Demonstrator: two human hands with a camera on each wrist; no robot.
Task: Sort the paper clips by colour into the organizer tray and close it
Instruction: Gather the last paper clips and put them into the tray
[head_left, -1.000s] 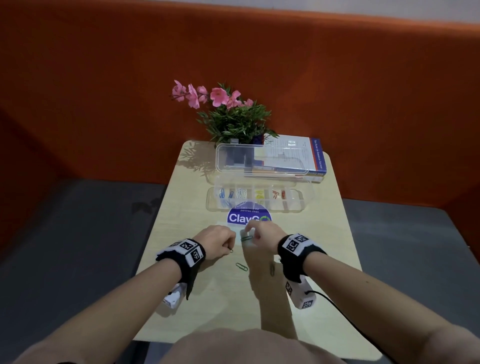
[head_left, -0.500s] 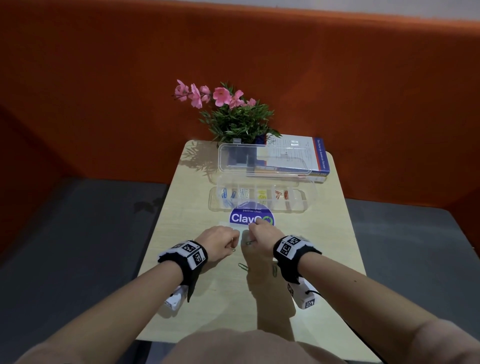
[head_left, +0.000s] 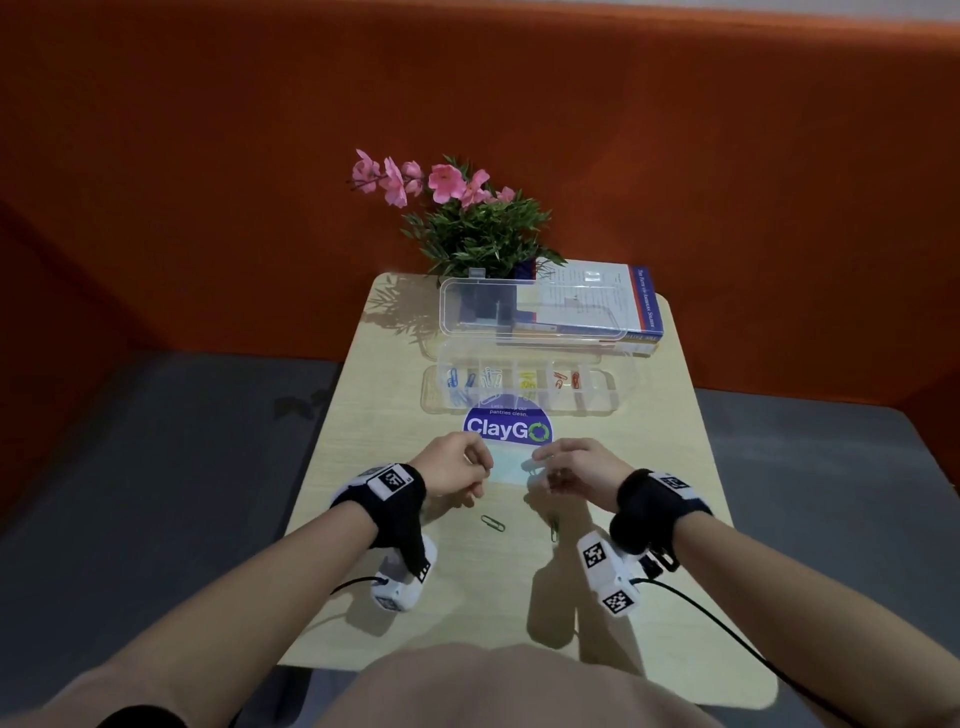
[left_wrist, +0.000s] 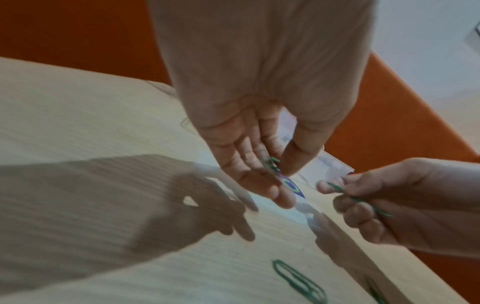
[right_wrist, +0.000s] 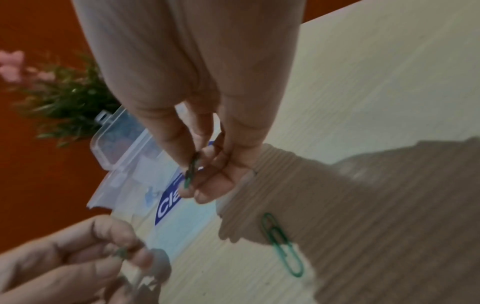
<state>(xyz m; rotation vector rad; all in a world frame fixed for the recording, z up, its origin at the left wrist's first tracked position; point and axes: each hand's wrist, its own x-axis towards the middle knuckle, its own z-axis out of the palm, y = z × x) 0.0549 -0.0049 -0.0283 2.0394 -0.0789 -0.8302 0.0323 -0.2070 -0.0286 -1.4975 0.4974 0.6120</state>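
Observation:
My left hand (head_left: 480, 467) (left_wrist: 275, 170) pinches a green paper clip (left_wrist: 272, 162) between thumb and fingers above the table. Just to its right, my right hand (head_left: 543, 465) (right_wrist: 192, 179) pinches another green paper clip (right_wrist: 190, 171). Two more green clips lie on the table below the hands, one (head_left: 492, 523) nearer the left hand, one (head_left: 554, 531) under the right hand. The clear organizer tray (head_left: 602, 402) stands open beyond the hands, its lid (head_left: 535, 312) raised. Blue, pale, yellow and red clips sit in separate compartments.
A round purple ClayGo sticker (head_left: 506, 428) lies between the hands and the tray. A potted plant with pink flowers (head_left: 467, 218) and a book (head_left: 623, 306) stand behind the tray. The small table (head_left: 374, 519) is ringed by an orange bench.
The two hands, pressed close together before, have drawn apart sideways, each now holding its own green clip. The clips on the table have not moved.

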